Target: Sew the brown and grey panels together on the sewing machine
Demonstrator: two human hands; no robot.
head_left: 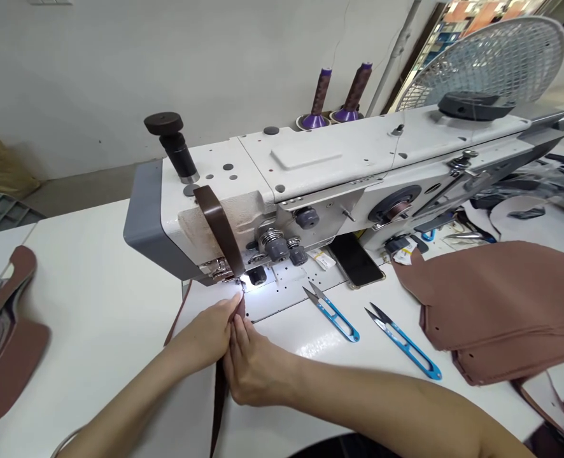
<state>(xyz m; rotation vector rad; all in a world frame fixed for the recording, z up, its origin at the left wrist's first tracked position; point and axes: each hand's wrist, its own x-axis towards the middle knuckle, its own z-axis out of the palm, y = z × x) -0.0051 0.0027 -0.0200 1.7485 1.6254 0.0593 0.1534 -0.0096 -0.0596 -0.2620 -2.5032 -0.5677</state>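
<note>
Pinching a narrow brown piece (238, 310) between thumb and fingers of the left hand (212, 327), right at the near side of the lit stitching spot. Closing the fingertips of the right hand (256, 366) on the near end of that same piece, touching the left hand, with much of the piece covered from sight. Showing a dark strip (219, 404) below the hands, running toward the near edge; cannot tell whether joined to the piece.

Blocking the far side: the bulky head of a white sewing machine (310, 159), with a brown band (219, 229) hanging down its front to the lit spot. Leaving the near part of the white surface (91, 286) open to both forearms.

Lying to the right of the hands, blades apart and tips toward the machine: near blue snips (410, 350) and, closer to the hands, other blue snips (337, 318). Resting beyond these, beside the machine base, a black phone (357, 259). Spreading over the right side, stacked brown panels (506, 299). Piling up at the far left, curved cut pieces (17, 362). Standing behind the machine, two thread spools (320, 98) and a white fan (487, 60).
</note>
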